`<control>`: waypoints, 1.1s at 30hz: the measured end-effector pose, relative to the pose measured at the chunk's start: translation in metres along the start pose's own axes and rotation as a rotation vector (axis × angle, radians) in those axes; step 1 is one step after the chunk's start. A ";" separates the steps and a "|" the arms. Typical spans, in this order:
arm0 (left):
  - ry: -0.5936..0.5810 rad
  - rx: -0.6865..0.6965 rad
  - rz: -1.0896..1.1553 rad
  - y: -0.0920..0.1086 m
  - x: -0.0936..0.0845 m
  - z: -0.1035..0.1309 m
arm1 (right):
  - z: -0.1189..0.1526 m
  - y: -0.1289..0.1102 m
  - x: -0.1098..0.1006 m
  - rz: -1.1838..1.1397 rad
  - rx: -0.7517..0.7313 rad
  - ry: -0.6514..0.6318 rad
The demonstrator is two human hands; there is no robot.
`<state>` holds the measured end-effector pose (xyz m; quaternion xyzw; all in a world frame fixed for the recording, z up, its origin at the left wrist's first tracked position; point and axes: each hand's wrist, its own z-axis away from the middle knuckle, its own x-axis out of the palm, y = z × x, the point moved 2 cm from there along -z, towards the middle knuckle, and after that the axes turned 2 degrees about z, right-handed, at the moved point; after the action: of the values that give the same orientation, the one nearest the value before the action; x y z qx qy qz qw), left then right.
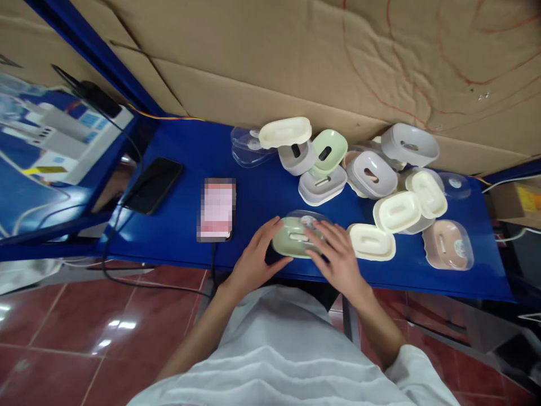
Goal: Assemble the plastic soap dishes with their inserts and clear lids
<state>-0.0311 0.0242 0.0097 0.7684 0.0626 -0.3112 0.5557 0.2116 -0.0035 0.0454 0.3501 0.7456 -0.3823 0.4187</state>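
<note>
A green soap dish with a slotted middle and a clear lid over it lies at the front edge of the blue table. My left hand grips its left end between thumb and fingers. Over the right end, my right hand holds the dish and lid, with fingertips on the clear plastic. The fingers hide part of the rim, so I cannot tell whether the lid is fully seated. Right beside my right hand is a cream tray.
Behind are loose grey dishes, a green dish, cream trays and clear lids. A lidded brown dish sits at the right. Left are a lit phone, a dark phone and cables. Cardboard walls the back.
</note>
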 end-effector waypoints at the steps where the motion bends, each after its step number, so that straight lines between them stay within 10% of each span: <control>1: 0.008 -0.003 0.001 -0.002 0.000 0.000 | -0.002 -0.008 0.005 0.009 -0.027 -0.031; 16: 0.006 0.033 -0.013 -0.007 0.002 0.003 | 0.022 -0.023 0.027 0.224 -0.191 -0.001; 25: -0.107 0.046 0.016 0.003 -0.005 0.003 | 0.008 0.007 0.006 -0.052 -0.086 -0.097; 29: -0.143 0.145 -0.033 0.019 -0.034 -0.012 | 0.028 0.023 -0.035 0.022 -0.041 0.126; 33: -0.030 0.200 -0.279 0.018 -0.064 -0.047 | 0.106 0.092 -0.109 0.390 0.278 0.689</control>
<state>-0.0552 0.0749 0.0686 0.7989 0.1291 -0.4015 0.4287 0.3709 -0.0745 0.0790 0.6454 0.7030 -0.2535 0.1581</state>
